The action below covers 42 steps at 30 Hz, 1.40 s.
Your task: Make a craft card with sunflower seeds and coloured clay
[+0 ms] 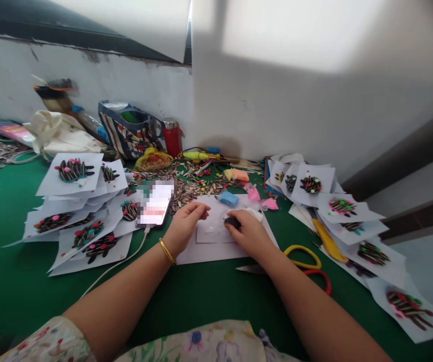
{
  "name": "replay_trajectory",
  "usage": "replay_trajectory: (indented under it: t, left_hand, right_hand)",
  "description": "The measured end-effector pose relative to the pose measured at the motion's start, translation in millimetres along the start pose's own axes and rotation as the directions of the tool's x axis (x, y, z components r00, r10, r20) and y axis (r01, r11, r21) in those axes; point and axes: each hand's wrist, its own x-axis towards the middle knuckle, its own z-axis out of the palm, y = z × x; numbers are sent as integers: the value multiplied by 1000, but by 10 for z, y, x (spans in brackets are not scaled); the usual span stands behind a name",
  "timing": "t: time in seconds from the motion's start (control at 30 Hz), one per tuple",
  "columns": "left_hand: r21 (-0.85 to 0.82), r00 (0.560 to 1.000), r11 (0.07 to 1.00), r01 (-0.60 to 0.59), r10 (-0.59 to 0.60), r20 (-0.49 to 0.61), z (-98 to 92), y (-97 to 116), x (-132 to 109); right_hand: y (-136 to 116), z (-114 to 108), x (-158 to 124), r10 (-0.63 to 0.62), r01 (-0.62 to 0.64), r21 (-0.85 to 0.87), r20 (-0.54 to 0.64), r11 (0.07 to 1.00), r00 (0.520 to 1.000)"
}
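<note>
A black lump, apparently soft clay point(233, 222), is pinched in the fingers of my right hand point(245, 232), low over a small white paper square point(214, 235). The square lies on a larger white sheet point(189, 255). To the left, my left hand point(186, 225) hovers at the sheet's edge with its fingers curled together; what they hold, if anything, is hidden. Just beyond my hands sit a blue clay packet point(228, 198) and a pink clay packet point(253, 193). Scissors point(302, 257) with yellow and red handles lie partly under my right forearm.
Finished seed-and-clay pictures on paper point(75, 173) overlap at left, with more picture cards point(342, 206) at right. A phone point(156, 203) with a cable, scattered sunflower seeds point(186, 186), a red flask point(172, 138), a striped bag point(125, 130) and a yellow-handled cutter point(327, 236) surround the sheet.
</note>
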Motion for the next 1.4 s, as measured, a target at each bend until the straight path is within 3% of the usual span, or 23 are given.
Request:
replay_trajectory:
  t: [0.33,0.47,0.8,1.03,1.17,1.4]
  left_hand:
    - [183,998,981,-70,68,14,-10,50,-12]
    - [148,998,987,-58,55,24,-4,36,-6]
    - [259,999,966,-11,1,41,-14,48,19]
    - [400,996,914,-72,43,80,-49,23,32]
    - [537,994,838,-97,49,102,-58,-4,34]
    - [782,950,545,-303,107,294,-62,-72,37]
  right_hand:
    - [-8,-9,0,14,-13,-5,26,1000,1000]
    - [-3,-7,2,12,-12,-3,27,1000,1000]
    - [-1,-5,-3,26,-25,-11,31,1000,999]
    - [3,-3,-4,24,-24,-13,35,1000,999]
    - [7,-1,-5,27,-27,-14,36,1000,999]
    - [17,11,-3,28,-27,-19,30,999,999]
